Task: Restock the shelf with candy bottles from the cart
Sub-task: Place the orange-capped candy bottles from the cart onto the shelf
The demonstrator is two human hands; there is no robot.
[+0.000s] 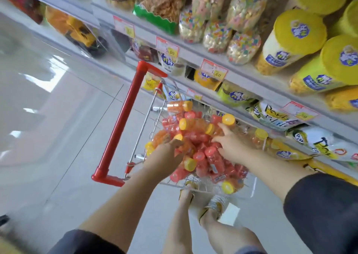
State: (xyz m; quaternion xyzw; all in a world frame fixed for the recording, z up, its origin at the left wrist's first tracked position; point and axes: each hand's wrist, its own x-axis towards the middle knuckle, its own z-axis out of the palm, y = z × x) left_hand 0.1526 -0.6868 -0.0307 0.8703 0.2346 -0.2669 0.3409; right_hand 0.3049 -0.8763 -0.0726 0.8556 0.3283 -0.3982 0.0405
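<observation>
Head view, single frame, smeared by motion; fine print and labels are unreadable.

- Cart (143, 124): wire basket in the middle of the scene, just left of the shelf. Its red handle (124, 118) is on the left side. Your forearms cover the near rim, and the wheels are out of sight.
- Candy bottles (201, 137): a heap of red and orange bottles with red or yellow caps, filling the cart above the rim. They lie on their sides with long axes running every way. The far top one (179, 105) lies across the scene, yellow cap to the right. One in the near right corner (230, 187) turns its yellow cap toward you.
- Left hand (166, 155): on the left of the heap, back of the hand up. Your fingers dip among the bottles and are hidden, so you cannot tell whether they hold one.
- Right hand (230, 147): fingers straight and spread, resting on the heap and gripping nothing. The forefinger reaches toward a yellow-capped bottle (228, 120).
- Shelf (251, 83): several tiers along the right, with price tags (213, 69), yellow-lidded tubs (298, 31) and bags (271, 116). The upper tiers are cut off by the frame.
- Feet (211, 205): in sandals on the floor (58, 118), partly behind the cart.
</observation>
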